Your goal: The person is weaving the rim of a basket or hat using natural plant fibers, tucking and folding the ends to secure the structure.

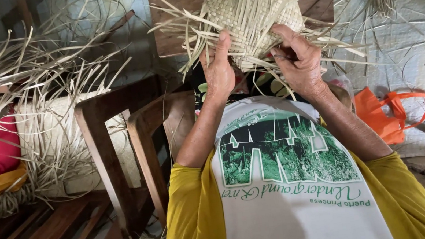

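Half-woven pale palm-leaf basket piece held up in front of the person, just above both hands, loose strip ends fanning out on all sides. Left hand grips its lower left edge, thumb pressed up on the weave; right hand closed on its lower right edge, fingers pinching strips. Both hands equally near. Dark wooden chair backs close at the left, heap of loose pale strips beyond; orange plastic bag at the right, more open room there.
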